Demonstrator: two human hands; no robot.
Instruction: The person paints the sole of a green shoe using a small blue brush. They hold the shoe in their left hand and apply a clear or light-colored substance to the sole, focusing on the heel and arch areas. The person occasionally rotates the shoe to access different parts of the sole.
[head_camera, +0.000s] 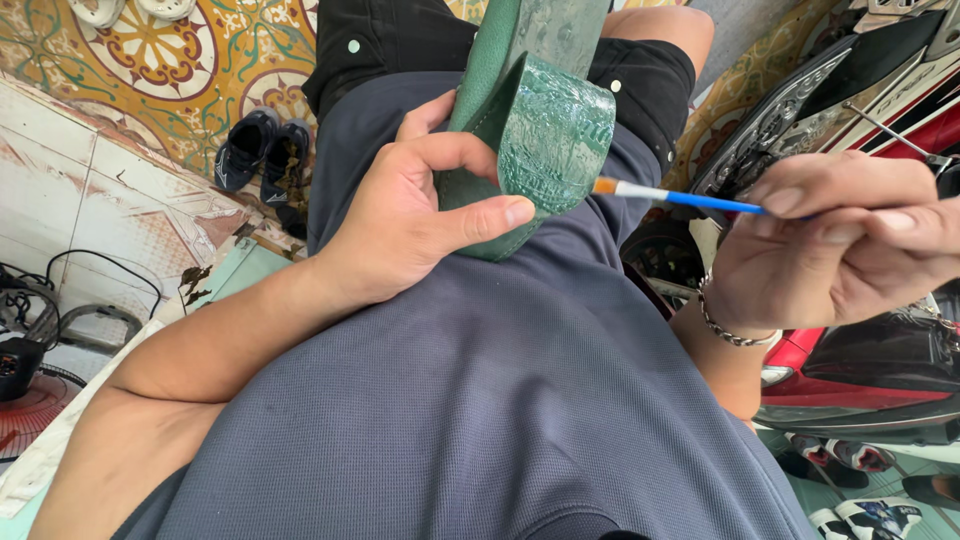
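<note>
The left hand (410, 215) grips a green shoe (530, 110) with a chunky block heel, held over the person's lap against a grey-blue shirt (480, 390). The fingers curl behind the sole while the thumb (480, 222) presses flat along the lower edge of the heel, so the hand is closed around the shoe. The shoe's long axis runs from the heel, just beside the thumb, up and away toward the knees, with the sole side turned toward the camera and the glossy, wrinkled heel face pointing to the right of the shoe.

The right hand (850, 240) pinches a thin paintbrush (680, 197) with a blue handle between thumb and fingertips, the other fingers folded in. The brush lies nearly level, its long axis running from the right hand toward the shoe, with the orange bristle tip touching, or very nearly touching, the right edge of the heel. A metal chain bracelet (725, 325) circles the right wrist.

Left of the shoe, a pair of dark sneakers (262, 150) sits on patterned floor tiles (170, 60). Right of the shoe stands a red and black motor scooter (870, 100).
</note>
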